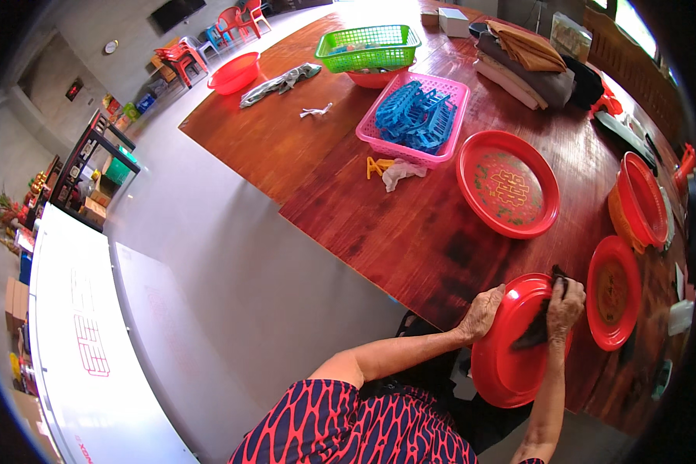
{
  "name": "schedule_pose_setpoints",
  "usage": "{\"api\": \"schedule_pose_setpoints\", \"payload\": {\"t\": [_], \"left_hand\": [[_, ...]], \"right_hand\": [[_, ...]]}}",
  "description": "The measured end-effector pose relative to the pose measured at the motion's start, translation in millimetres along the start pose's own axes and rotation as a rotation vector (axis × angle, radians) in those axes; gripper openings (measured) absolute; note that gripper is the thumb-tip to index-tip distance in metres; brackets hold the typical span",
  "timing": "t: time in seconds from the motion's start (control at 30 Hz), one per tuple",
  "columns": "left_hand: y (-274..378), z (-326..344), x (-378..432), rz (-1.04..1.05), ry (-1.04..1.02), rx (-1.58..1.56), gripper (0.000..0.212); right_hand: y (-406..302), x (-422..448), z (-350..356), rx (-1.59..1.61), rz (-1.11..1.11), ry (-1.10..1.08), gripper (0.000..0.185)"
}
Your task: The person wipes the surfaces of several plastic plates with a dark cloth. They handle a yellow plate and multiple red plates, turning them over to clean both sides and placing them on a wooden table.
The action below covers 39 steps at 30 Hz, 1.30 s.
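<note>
My left hand (482, 314) grips the left rim of a red plastic tray (499, 371), which is tilted with its plain underside towards me at the table's near edge. In my right hand (566, 310) is a dark cloth (535, 332), bunched under the fingers and pressed on the tray's right side. A red round tray (507, 185) with a gold and green printed pattern lies on the wooden table (377, 232) beyond my hands. To the right of my right hand rests a smaller red tray (613, 293) with a gold-brown centre.
A pink basket (365, 130) holds blue plastic pieces (416, 116). Behind it a green basket (406, 55) sits on a red basin. Folded cloths (519, 64) are stacked at the back right; red and orange baskets (641, 200) stand at the right. A white freezer (87, 348) is on the left.
</note>
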<state>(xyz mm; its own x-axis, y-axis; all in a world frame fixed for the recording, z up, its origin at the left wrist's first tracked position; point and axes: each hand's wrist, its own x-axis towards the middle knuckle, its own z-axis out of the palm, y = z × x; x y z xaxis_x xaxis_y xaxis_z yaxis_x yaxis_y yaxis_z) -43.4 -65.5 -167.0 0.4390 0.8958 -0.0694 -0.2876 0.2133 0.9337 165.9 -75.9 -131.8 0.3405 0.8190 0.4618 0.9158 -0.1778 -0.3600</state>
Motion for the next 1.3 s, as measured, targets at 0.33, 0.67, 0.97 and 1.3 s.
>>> {"api": "schedule_pose_setpoints", "payload": {"t": [0.33,0.67,0.97,1.3], "left_hand": [[-15.0,-10.3,4.3,0.207,0.049,0.001,0.042],[20.3,6.6,-20.7,0.072,0.024,0.071,0.036],[39.6,-45.5,20.7,-0.147,-0.291,-0.222,0.056],[59.0,-15.6,8.7,-0.019,-0.073,-0.002,0.05]], "right_hand": [[-113.2,-15.6,-18.1,0.203,-0.484,-0.125,0.019],[-13.6,18.7,-40.6,0.441,-0.057,-0.297,0.02],[-84.1,30.5,-79.9,0.124,-0.573,-0.163,0.014],[-101.5,13.4,-65.2,0.221,-0.588,0.194,0.018]]}}
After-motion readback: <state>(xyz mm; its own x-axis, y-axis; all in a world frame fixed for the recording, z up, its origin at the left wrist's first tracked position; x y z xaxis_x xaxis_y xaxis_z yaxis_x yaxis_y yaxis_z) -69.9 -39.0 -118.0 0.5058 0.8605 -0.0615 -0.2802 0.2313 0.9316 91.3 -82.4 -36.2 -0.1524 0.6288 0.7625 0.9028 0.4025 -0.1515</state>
